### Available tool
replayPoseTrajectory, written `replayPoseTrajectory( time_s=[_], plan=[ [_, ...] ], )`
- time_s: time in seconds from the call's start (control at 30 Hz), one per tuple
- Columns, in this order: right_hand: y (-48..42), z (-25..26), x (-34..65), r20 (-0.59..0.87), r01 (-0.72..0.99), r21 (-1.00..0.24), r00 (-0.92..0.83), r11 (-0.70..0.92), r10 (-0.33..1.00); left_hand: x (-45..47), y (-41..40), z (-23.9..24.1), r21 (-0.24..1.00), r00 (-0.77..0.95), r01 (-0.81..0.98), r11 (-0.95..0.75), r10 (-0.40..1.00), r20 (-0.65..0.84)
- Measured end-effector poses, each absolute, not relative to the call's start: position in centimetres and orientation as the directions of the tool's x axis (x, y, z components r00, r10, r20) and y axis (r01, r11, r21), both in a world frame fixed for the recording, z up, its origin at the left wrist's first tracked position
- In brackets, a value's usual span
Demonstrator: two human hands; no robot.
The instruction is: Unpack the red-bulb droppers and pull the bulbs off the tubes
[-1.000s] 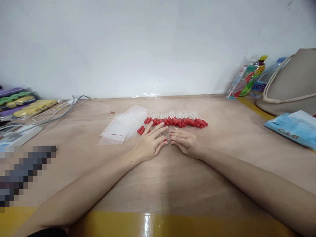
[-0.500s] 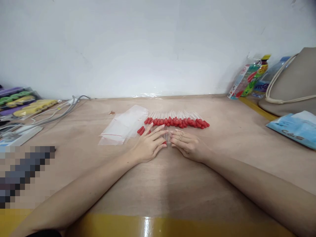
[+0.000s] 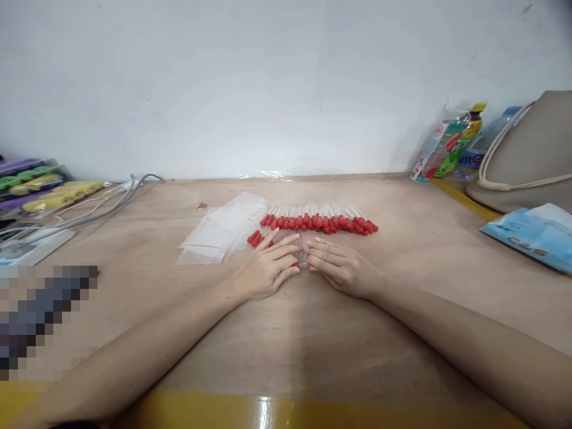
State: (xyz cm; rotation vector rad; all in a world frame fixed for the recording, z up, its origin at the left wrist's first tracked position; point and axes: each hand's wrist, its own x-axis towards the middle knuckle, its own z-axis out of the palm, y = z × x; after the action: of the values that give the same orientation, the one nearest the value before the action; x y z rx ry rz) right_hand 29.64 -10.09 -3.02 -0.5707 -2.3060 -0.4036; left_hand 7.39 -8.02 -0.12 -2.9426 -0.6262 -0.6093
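A small clear plastic piece (image 3: 302,253), perhaps a case, lies between my two hands, mostly covered by them. My left hand (image 3: 273,269) rests at its left side, index finger raised, with the thumb and other fingertips on it; a bit of red shows near the thumb. From the right, my right hand (image 3: 342,269) grips its edge, fingers pressed together. Just beyond is a row of thin white pointed sticks with red bulb ends (image 3: 319,223), the red ends facing me. A few loose red-ended pieces (image 3: 254,238) lie beside my left fingers.
Clear zip bags (image 3: 223,229) are stacked left of the row. Cables (image 3: 118,202) and yellow packs (image 3: 65,195) lie far left. On the right are a blue tissue pack (image 3: 534,235), bottles (image 3: 447,146) and a beige bag (image 3: 531,149). A wall closes off the back.
The view has shifted very slightly. Both hands stay at the clear piece in nearly the same pose.
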Motion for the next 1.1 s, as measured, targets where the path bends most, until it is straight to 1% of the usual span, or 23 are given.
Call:
replayPoseTrajectory(
  time_s=[0.17, 0.3, 0.53, 0.63, 0.7, 0.8, 0.9, 0.97, 1.03, 1.1],
  plan=[
    [-10.1, -3.0, 29.8, 0.721, 0.490, 0.142, -0.647, 0.860, 0.250, 7.3, -8.0, 0.0, 0.033, 0.838, 0.402, -0.915, 0.383, 0.390],
    [-10.0, -3.1, 30.0, 0.726, 0.498, 0.101, -0.628, 0.861, 0.278, 7.1, -7.9, -0.1, 0.033, 0.835, 0.399, -0.916, 0.378, 0.400],
    [-10.0, -3.1, 29.8, 0.744, 0.481, 0.043, -0.600, 0.876, 0.293, 7.1, -7.8, -0.2, 0.044, 0.806, 0.386, -0.922, 0.359, 0.471],
    [-9.8, -3.2, 30.0, 0.745, 0.490, 0.049, -0.598, 0.871, 0.295, 6.9, -7.8, -0.1, 0.083, 0.784, 0.393, -0.916, 0.381, 0.489],
    [-9.8, -3.2, 30.2, 0.760, 0.520, 0.028, -0.565, 0.854, 0.320, 6.7, -7.8, -0.1, 0.099, 0.754, 0.429, -0.898, 0.416, 0.509],
    [-9.8, -3.0, 30.4, 0.765, 0.653, -0.005, -0.486, 0.757, 0.424, 6.5, -7.6, -0.1, 0.136, 0.659, 0.519, -0.844, 0.496, 0.565],
    [-9.8, -2.9, 30.3, 0.743, 0.788, 0.021, -0.424, 0.615, 0.518, 6.2, -6.8, 0.2, 0.246, 0.504, 0.597, -0.764, 0.596, 0.625],
    [-9.8, -2.8, 30.1, 0.732, 0.832, 0.012, -0.385, 0.555, 0.562, 5.7, -5.8, 0.6, 0.324, 0.374, 0.655, -0.682, 0.666, 0.646],
    [-9.7, -2.8, 29.7, 0.716, 0.851, -0.024, -0.351, 0.524, 0.604, 5.0, -4.6, 1.2, 0.391, 0.256, 0.717, -0.577, 0.740, 0.622],
    [-9.6, -2.8, 29.4, 0.697, 0.860, -0.068, -0.321, 0.505, 0.641, 4.2, -3.6, 1.7, 0.431, 0.204, 0.759, -0.489, 0.806, 0.555]
  ],
)
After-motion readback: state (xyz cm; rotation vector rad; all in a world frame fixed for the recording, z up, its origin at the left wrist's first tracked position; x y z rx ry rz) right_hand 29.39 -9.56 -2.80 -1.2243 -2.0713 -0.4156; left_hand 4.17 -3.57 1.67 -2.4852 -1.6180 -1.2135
